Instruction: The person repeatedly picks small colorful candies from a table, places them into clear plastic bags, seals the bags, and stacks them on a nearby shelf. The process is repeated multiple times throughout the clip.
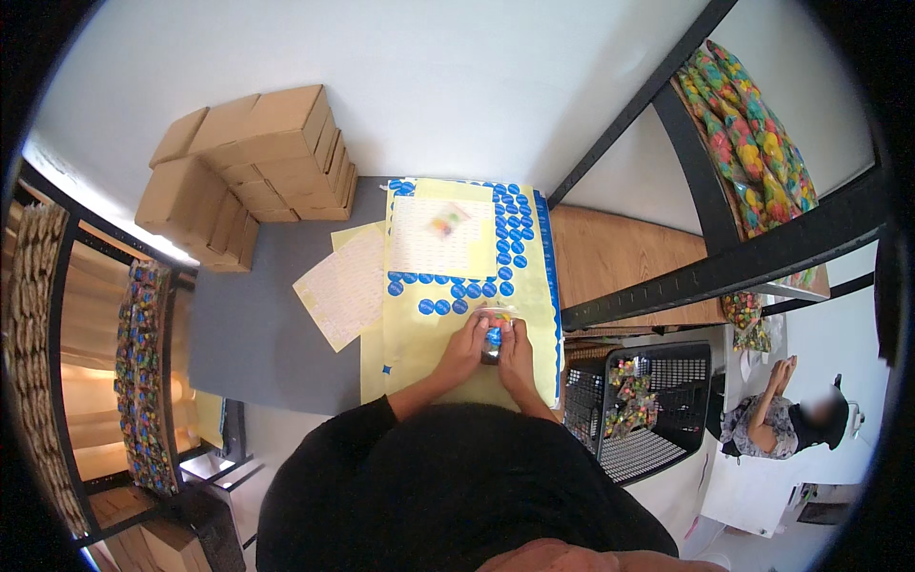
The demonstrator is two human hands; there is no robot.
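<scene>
A small clear bag of colourful candies [493, 318] with a round blue sticker [493, 335] on its front is held between both hands. My left hand [463, 352] grips its left side and my right hand [516, 350] its right side, thumbs near the sticker. Under the hands lies a yellow backing sheet [429, 343] with rows of round blue stickers [505, 247]. Farther up, white printed label sheets [422, 243] rest on it, and a small blurred pack with coloured contents [450, 220] shows on top.
Cardboard boxes [264, 154] are stacked at the grey table's [286, 307] back left. A black basket [654, 415] with candy bags stands at the right, below a black metal shelf frame [643, 286]. Another person [779, 422] is at a white table at far right. Filled racks stand left.
</scene>
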